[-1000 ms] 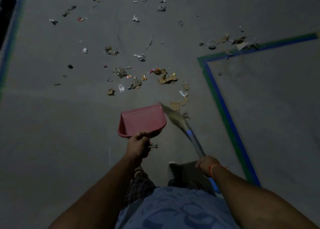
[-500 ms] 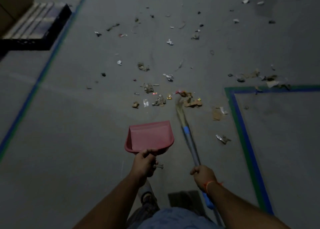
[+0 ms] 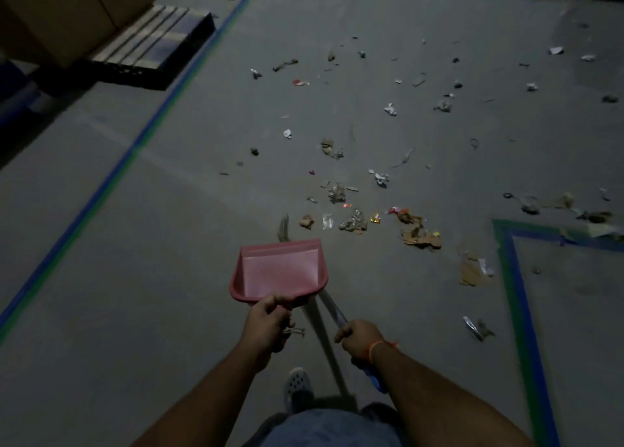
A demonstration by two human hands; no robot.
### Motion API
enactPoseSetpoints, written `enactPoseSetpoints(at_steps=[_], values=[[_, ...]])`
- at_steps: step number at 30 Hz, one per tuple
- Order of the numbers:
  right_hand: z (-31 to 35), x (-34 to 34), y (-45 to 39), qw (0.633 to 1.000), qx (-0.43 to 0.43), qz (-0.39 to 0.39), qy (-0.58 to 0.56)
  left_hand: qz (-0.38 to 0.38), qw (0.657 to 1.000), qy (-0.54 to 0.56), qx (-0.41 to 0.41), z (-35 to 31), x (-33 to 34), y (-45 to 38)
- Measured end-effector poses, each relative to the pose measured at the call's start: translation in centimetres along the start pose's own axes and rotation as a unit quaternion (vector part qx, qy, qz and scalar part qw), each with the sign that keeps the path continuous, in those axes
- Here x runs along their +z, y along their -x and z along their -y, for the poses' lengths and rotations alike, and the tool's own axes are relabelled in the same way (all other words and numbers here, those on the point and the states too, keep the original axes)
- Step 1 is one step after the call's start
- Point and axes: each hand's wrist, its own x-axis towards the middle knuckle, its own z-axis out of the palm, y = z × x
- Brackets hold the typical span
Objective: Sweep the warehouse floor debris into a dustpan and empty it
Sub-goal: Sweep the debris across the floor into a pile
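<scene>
The pink dustpan [image 3: 280,269] is held off the floor by the left hand [image 3: 268,325], whose fingers are curled tight round its handle at the pan's six o'clock edge. The pan looks bare inside. The broom [image 3: 332,315] is gripped by the right hand [image 3: 359,340], closed fully round the shaft; the shaft passes beneath the pan, and blurred bristles [image 3: 283,227] show just past the pan's front lip at about eleven o'clock.

The debris [image 3: 353,222] lies scattered over the grey floor [image 3: 152,277], the nearest cluster of paper and cardboard scraps at one o'clock from the pan, with thinner litter spread out towards twelve and two o'clock. A few pieces lie apart at three and four o'clock, beside the blue and green floor tape [image 3: 516,277].

Several risks can be judged from here. With the pan raised and the bristles to the left of the pile, a quick sweep is likely to scatter light scraps rather than gather them. If the pan's lip is not pressed flat to the floor, thin pieces may be pushed underneath. The shaft crossing under the pan could knock it. In the poor light, small pieces may be missed, and the pieces by the tape may be overlooked.
</scene>
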Motion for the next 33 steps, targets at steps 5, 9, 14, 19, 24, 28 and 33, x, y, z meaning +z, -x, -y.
enactPoseSetpoints(at_steps=[5, 9, 14, 19, 24, 28, 33], values=[[2.4, -0.1, -3.7, 0.993, 0.045, -0.043, -0.105, -0.028, 1.0, 0.008, -0.006, -1.4, -1.7, -1.7], [-0.1, -1.9, -8.9, 0.974, 0.105, -0.086, -0.18, -0.019, 1.0, 0.008, -0.013, -2.6, -1.1, -3.2], [-0.1, -8.2, -8.9, 0.955, 0.16, -0.157, -0.194, -0.018, 0.999, 0.006, -0.028, -4.3, 1.2, -6.4], [-0.1, -10.8, -8.9, 0.946, 0.16, -0.229, -0.165, -0.018, 0.999, 0.009, -0.033, -7.4, 5.0, -10.4], [-1.1, -14.6, -11.4, 0.965, 0.102, -0.196, -0.144, -0.022, 0.999, 0.009, -0.028, -11.8, 8.9, -13.9], [-0.1, -18.1, -14.3, 0.989, 0.043, -0.122, -0.076, -0.038, 0.999, 0.011, -0.026, -14.0, 11.5, -16.0], [3.0, -20.4, -17.2, 0.998, -0.039, -0.008, 0.037, -0.041, 0.999, 0.012, -0.021, -16.1, 13.6, -16.6]])
